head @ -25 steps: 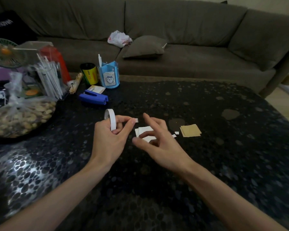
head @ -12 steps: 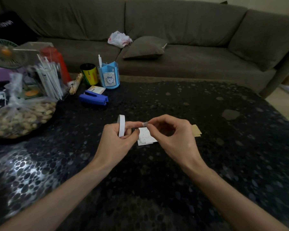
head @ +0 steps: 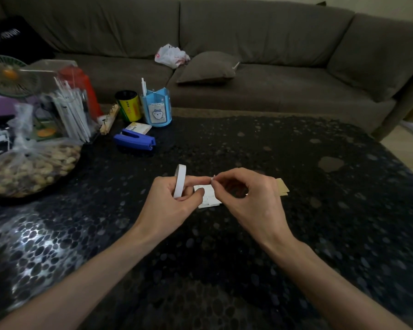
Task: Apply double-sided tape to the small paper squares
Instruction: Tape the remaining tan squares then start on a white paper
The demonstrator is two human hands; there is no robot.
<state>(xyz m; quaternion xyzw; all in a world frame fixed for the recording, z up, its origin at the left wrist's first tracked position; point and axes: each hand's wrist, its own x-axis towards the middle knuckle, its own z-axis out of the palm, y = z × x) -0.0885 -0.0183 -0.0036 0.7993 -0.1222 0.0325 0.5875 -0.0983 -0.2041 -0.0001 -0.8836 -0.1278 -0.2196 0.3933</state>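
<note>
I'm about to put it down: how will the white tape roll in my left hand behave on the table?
Probably light: the left hand holds the tape roll upright among a few fingers. Stood on its thin rim on the glossy table, it would likely roll or topple; laid flat it should stay put.

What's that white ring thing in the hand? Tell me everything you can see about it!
It's a tape roll: a narrow white ring, smooth like paper, seen almost edge-on. It stands upright, held over the black pebble-patterned table. The left hand grips its lower half, fingers curled round it, so only the top arc shows. Just to its right, the right hand pinches a small white bit; whether that bit is joined to the roll is too small to tell.
</note>
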